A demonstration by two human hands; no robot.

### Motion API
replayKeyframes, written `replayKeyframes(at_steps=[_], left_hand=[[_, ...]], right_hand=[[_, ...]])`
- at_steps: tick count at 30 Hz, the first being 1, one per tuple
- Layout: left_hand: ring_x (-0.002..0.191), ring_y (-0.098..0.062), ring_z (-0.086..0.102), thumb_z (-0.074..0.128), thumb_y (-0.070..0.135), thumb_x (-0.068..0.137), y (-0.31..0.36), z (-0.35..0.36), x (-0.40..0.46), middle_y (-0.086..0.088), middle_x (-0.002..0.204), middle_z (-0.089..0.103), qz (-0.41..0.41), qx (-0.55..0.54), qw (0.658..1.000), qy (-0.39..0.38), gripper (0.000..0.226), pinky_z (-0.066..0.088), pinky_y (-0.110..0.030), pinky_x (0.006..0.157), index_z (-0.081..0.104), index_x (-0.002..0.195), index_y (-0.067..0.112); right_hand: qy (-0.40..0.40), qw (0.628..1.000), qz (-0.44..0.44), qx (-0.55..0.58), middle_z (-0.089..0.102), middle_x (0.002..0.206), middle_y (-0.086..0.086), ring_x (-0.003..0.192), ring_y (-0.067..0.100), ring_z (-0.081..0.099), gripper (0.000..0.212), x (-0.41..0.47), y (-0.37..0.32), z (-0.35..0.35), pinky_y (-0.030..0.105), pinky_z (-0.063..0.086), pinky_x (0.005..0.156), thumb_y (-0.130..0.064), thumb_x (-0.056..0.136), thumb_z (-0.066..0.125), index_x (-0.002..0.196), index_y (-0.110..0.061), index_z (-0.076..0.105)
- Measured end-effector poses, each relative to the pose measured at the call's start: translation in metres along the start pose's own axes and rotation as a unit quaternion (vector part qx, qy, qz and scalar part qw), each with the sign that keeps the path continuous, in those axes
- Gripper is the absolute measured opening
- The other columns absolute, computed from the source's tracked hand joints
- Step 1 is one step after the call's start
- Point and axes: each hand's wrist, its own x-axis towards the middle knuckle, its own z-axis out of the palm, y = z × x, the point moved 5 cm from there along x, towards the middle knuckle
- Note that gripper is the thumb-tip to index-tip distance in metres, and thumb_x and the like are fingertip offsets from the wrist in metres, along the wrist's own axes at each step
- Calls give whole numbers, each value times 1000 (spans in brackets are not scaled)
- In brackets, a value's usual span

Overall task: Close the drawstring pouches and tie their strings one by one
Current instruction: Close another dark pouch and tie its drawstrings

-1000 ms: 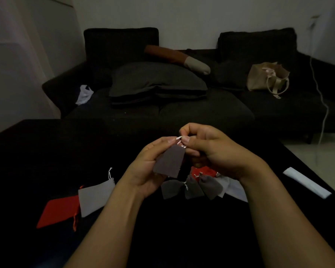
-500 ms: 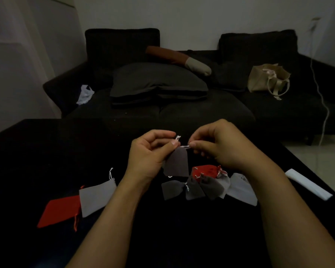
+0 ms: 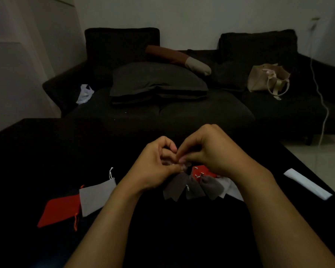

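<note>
The dark grey pouch [image 3: 175, 187] hangs mouth-up, long axis vertical, over the middle of the black desk [image 3: 46, 151]. The left hand [image 3: 155, 167] and right hand [image 3: 211, 153] meet at its top, fingers clamped on its strings. On the desk lie two red pouches, two dark grey, one light grey [image 3: 97, 196]. Beyond stands a dark sofa [image 3: 201, 117].
</note>
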Motion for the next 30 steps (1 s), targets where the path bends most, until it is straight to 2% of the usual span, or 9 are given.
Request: replayKeyframes(at_steps=[2, 5, 7, 10, 13, 17, 21, 23, 30], left_hand=[[84, -31, 73, 80, -5, 74, 3, 1, -3, -13, 85, 75, -3, -34, 999, -17, 38, 57, -44, 84, 54, 99, 10], [85, -24, 75, 80, 4, 70, 8, 1, -6, -11, 87, 76, -6, -102, 995, 5, 43, 59, -34, 81, 55, 103, 11], [85, -21, 74, 78, 10, 68, 11, 1, -5, -9, 87, 77, 4, -141, 990, 26, 47, 58, -30, 78, 58, 110, 13], [86, -16, 73, 72, 4, 78, 13, 1, -3, -6, 88, 77, 30, -179, 981, 66, 35, 57, -24, 76, 66, 111, 15], [90, -14, 73, 69, 0, 83, 13, 1, -3, -5, 93, 77, 54, -163, 981, 90, 28, 55, -19, 76, 72, 105, 17], [91, -11, 73, 70, 2, 85, 16, 4, -3, -2, 94, 78, 78, -108, 983, 127, 20, 55, -18, 76, 75, 100, 14], [85, -9, 74, 70, 7, 87, 13, 5, -2, 0, 89, 77, 83, -84, 976, 180, 11, 54, -17, 71, 75, 96, 12], [83, -9, 73, 70, 11, 88, 10, 4, -1, 0, 88, 77, 73, -84, 974, 199, 9, 53, -16, 67, 75, 95, 14], [78, -11, 74, 72, 13, 87, 9, 7, -2, -1, 84, 76, 58, -78, 969, 228, 5, 55, -19, 64, 75, 91, 14]], right_hand=[[21, 998, 0, 57, 76, 79, -7, 80, 0, 70, 14, -3, 7, 0, 28, 58, 82, -14, 72, 85, 81, -24, 80], [50, 980, 31, 188, 76, 78, 1, 78, 11, 73, 9, -5, 22, -3, 29, 59, 78, -12, 73, 82, 82, -14, 79], [60, 962, 47, 264, 76, 79, 8, 76, 15, 72, 7, -6, 27, -3, 26, 57, 73, -9, 77, 78, 84, -8, 78], [67, 941, 56, 327, 75, 88, 16, 75, 15, 67, 10, -7, 28, 0, 20, 54, 68, -4, 83, 71, 91, -2, 75], [65, 934, 82, 343, 76, 88, 9, 77, 13, 68, 9, -5, 30, 3, 23, 55, 71, -7, 85, 70, 92, -7, 76], [74, 929, 134, 338, 76, 88, 9, 89, 25, 72, 6, -3, 38, 7, 40, 57, 83, -15, 84, 73, 87, -12, 77], [72, 919, 135, 364, 75, 93, 12, 81, 21, 65, 10, -3, 38, 11, 30, 53, 73, -11, 89, 67, 92, -9, 76], [62, 912, 135, 384, 76, 94, 10, 82, 16, 68, 11, -4, 38, 12, 26, 53, 73, -9, 89, 66, 94, -8, 76], [104, 905, 143, 386, 75, 91, 16, 77, 15, 68, 14, -2, 41, 15, 20, 52, 63, -6, 77, 77, 91, -2, 76]])
